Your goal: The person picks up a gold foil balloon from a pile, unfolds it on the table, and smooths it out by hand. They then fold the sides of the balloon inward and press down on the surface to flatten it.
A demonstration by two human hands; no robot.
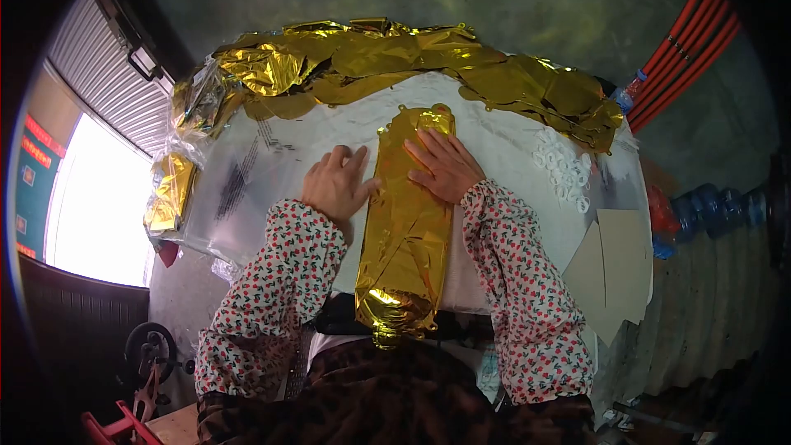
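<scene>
A long gold foil piece [405, 231] lies lengthwise on the white-covered table [329, 128], its near end reaching over the front edge towards my body. My right hand [445, 166] rests flat on its upper right part, fingers spread. At the left side of the foil, my left hand [336, 183] lies on the table with its fingers apart and its thumb at the foil's edge. Neither hand grips anything.
Gold foil pieces [387, 53] are heaped along the far edge. White rings [564, 166] and grey card sheets [614, 268] lie on the right. A folded gold packet [171, 191] sits at the left edge. Blue bottles [713, 208] stand beyond the table's right side.
</scene>
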